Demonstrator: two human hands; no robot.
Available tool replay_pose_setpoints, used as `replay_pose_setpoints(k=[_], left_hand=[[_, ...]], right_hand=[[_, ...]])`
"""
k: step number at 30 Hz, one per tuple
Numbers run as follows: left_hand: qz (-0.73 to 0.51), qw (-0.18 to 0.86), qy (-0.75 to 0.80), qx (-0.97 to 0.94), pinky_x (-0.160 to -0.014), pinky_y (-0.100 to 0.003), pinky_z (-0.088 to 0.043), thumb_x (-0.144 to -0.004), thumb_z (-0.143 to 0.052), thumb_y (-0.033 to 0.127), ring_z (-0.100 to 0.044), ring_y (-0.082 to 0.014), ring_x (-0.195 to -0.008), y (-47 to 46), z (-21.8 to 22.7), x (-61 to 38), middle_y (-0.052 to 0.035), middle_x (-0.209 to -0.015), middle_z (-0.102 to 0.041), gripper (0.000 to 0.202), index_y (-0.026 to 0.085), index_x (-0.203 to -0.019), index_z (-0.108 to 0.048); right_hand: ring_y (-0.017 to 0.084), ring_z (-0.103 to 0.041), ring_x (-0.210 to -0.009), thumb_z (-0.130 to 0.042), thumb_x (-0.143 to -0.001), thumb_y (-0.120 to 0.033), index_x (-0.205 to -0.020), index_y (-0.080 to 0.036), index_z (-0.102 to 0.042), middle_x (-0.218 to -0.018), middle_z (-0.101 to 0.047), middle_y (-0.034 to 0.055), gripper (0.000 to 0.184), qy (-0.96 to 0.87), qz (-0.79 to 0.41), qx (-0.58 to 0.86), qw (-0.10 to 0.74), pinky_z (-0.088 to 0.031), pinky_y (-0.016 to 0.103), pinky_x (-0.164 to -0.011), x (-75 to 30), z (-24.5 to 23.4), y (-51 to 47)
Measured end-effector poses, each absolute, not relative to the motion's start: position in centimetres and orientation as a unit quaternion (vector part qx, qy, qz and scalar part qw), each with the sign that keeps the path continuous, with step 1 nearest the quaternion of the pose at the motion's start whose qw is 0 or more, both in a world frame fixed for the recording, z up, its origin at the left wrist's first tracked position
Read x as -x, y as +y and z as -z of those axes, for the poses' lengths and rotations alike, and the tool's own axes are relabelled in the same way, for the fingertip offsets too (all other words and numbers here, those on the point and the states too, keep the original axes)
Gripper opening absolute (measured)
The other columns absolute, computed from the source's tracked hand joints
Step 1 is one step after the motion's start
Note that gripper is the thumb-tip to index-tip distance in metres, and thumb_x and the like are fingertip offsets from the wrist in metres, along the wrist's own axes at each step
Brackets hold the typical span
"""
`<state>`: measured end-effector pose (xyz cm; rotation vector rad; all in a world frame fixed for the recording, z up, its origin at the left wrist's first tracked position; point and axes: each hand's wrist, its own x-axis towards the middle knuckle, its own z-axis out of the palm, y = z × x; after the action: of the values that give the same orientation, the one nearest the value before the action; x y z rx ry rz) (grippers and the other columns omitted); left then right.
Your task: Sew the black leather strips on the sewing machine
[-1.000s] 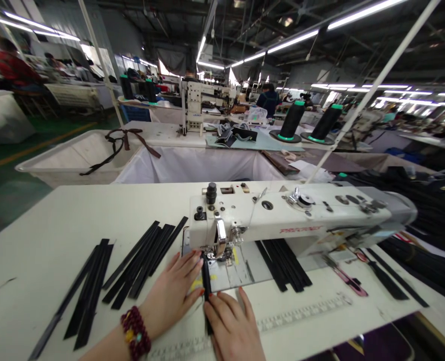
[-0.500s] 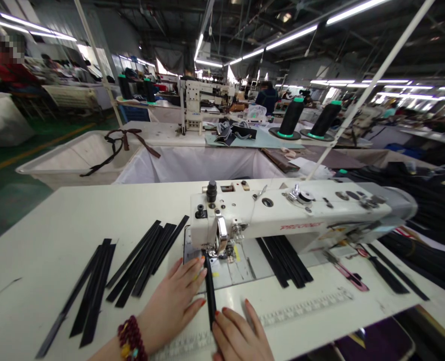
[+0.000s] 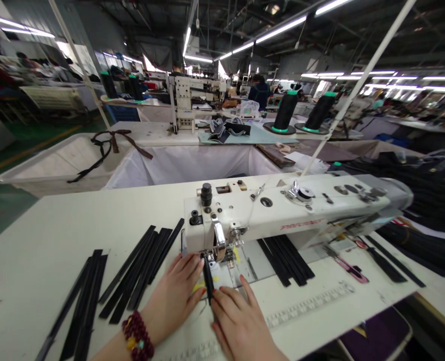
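A narrow black strip (image 3: 208, 281) runs from under the needle area of the white sewing machine (image 3: 245, 210) toward me. My left hand (image 3: 179, 288) lies flat on the machine bed left of it, fingers stretched forward, with the fingertips beside the strip near the presser foot. A beaded bracelet is on that wrist. My right hand (image 3: 237, 318) rests with its fingers spread, and its leftmost fingertips touch the near end of the strip. That end is partly hidden under the fingers.
Loose black strips (image 3: 142, 273) lie left of the machine, with another group (image 3: 83, 306) farther left. More strips (image 3: 286, 260) lie under the machine arm. Pink-handled snips (image 3: 352, 271) and a clear ruler (image 3: 312, 306) are on the right. A white-lined bin (image 3: 181, 163) stands behind the table.
The strip has advanced under the machine, so less of it shows on my side. My right hand has moved forward with it. The view has shifted slightly.
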<state>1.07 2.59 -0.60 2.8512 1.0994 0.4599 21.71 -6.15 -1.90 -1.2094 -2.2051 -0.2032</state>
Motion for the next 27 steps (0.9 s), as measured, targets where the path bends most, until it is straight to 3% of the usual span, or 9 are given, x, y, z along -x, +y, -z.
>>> replay_pose_setpoints(k=[7,17,27], left_hand=[[-0.138,0.021,0.353,-0.925,-0.109,-0.053,-0.046,-0.095,-0.058,0.034,-0.06,-0.033,-0.124,3.0,0.9,-1.1,-0.0143,-0.131,-0.067,0.041,0.017,-0.131,-0.062],[-0.145,0.029,0.352,-0.924,-0.108,-0.051,-0.047,-0.093,-0.06,0.033,-0.059,-0.0313,-0.122,3.2,0.7,-1.2,-0.0115,-0.127,-0.068,0.036,0.018,-0.126,-0.065],[-0.134,0.01,0.35,-0.927,-0.103,-0.053,-0.05,-0.091,-0.062,0.031,-0.062,-0.0327,-0.115,3.5,0.3,-1.6,-0.0125,-0.12,-0.07,0.03,0.016,-0.117,-0.067]], right_hand=[[0.02,-0.06,-0.111,-0.061,-0.097,-0.023,-0.117,-0.017,-0.064,-0.111,-0.071,0.0046,0.021,-0.829,0.045,0.474,0.293,-0.011,0.046,-0.125,-21.4,1.5,-4.6],[0.022,-0.062,-0.098,-0.061,-0.094,-0.015,-0.112,-0.016,-0.065,-0.101,-0.068,0.0055,0.019,-0.828,0.077,0.498,0.247,-0.028,0.049,-0.117,-20.9,1.4,-1.9],[0.028,-0.062,-0.106,-0.057,-0.094,-0.01,-0.119,-0.014,-0.064,-0.107,-0.071,0.0114,0.026,-0.824,0.098,0.515,0.217,-0.039,0.05,-0.105,-19.9,2.1,0.0]])
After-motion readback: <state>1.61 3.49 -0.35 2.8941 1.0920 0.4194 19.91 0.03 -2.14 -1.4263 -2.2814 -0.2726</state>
